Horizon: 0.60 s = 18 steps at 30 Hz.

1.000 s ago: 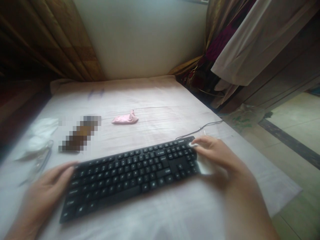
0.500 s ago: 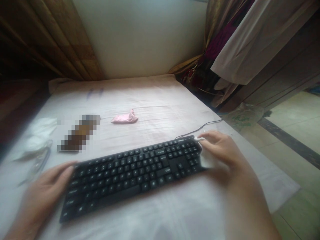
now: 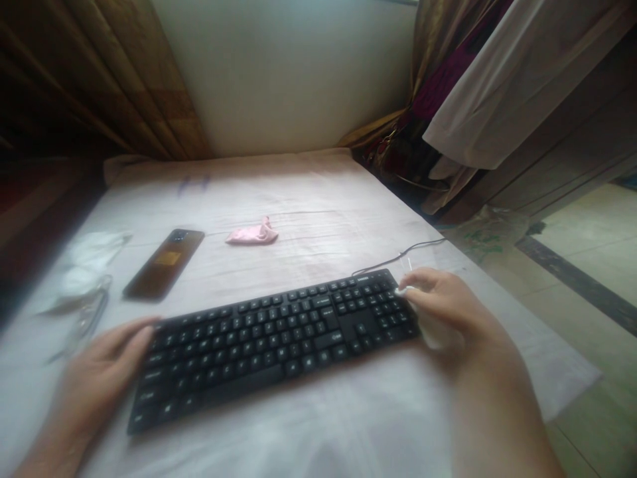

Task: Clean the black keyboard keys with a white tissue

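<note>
A black keyboard (image 3: 279, 338) lies at a slant on the white cloth-covered surface, its cable (image 3: 398, 256) leading off behind its right end. My left hand (image 3: 107, 365) is closed on the keyboard's left end, thumb near the upper left corner. At the right end, my right hand (image 3: 442, 299) pinches a thin white cloth or tissue (image 3: 432, 328), part of which hangs below the palm. A bit of that white material shows at the fingertips, touching the keyboard's right edge. Blur hides the finer detail of the fingers.
Beyond the keyboard lie a brown phone (image 3: 164, 264) and a folded pink cloth (image 3: 253, 232). Crumpled white material (image 3: 82, 269) and a clear item with a dark edge (image 3: 92, 312) are on the left. Curtains (image 3: 184, 119) hang behind; tiled floor (image 3: 582, 279) shows right.
My right hand, with the white cloth, has shifted slightly toward me along the keyboard's right edge. My left hand keeps its hold. The whole view has drifted a little.
</note>
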Available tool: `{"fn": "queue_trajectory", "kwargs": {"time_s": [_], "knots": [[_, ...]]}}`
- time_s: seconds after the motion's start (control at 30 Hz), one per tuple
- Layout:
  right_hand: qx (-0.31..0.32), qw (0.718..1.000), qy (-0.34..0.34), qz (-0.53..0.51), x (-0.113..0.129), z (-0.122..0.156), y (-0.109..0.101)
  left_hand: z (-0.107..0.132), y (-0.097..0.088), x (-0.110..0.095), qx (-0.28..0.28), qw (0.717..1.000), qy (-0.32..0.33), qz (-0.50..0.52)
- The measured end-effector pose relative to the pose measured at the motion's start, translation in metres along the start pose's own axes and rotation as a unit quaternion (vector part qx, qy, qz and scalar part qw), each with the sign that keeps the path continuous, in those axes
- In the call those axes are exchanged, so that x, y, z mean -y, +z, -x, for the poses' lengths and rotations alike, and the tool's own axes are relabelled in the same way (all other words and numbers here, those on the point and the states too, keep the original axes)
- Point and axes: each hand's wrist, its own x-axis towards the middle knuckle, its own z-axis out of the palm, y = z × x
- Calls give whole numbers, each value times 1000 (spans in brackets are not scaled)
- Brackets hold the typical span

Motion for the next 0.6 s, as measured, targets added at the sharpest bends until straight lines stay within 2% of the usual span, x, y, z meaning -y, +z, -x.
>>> {"fn": "queue_trajectory", "kwargs": {"time_s": [0.1,0.17,0.23,0.33,0.6], "knots": [[2,997,-59,-59,10,3,4,0,0,1,7,1000,-14,2],[35,990,-99,-98,18,4,8,0,-1,1,11,1000,-21,5],[73,986,-107,-106,22,4,12,0,-1,0,11,1000,-27,4],[91,989,-84,-84,20,3,14,0,-1,-4,4,999,-34,-9],[74,995,18,-62,-4,4,2,1,-1,-4,-9,1000,-11,1]]}}
